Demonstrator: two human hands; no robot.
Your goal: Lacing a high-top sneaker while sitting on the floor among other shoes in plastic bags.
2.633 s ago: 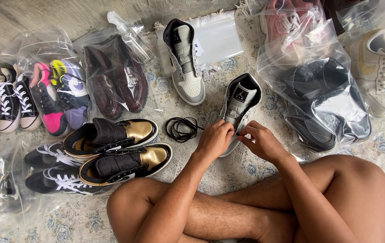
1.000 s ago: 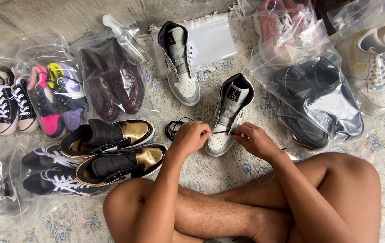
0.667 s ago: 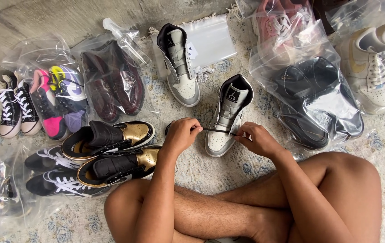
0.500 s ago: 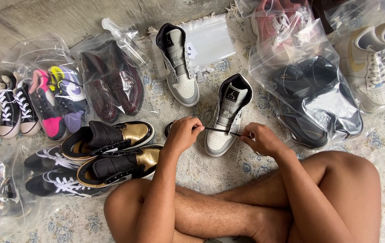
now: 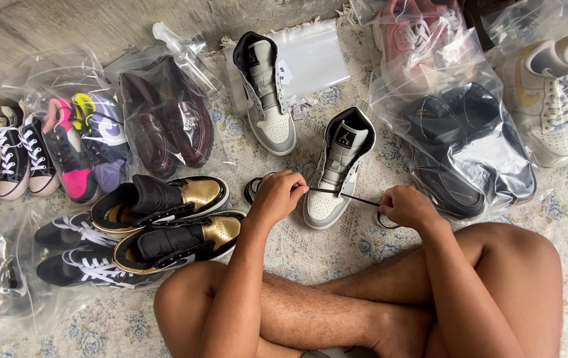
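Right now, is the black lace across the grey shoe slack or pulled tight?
Tight: the black lace runs straight between left hand and right hand over the grey shoe.

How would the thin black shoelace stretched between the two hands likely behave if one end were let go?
The thin black shoelace is probably floppy: it runs straight only where the left hand and right hand pull it, and curls into a loop below the right hand. It looks very light, and would likely drop onto the grey-and-white high-top sneaker.
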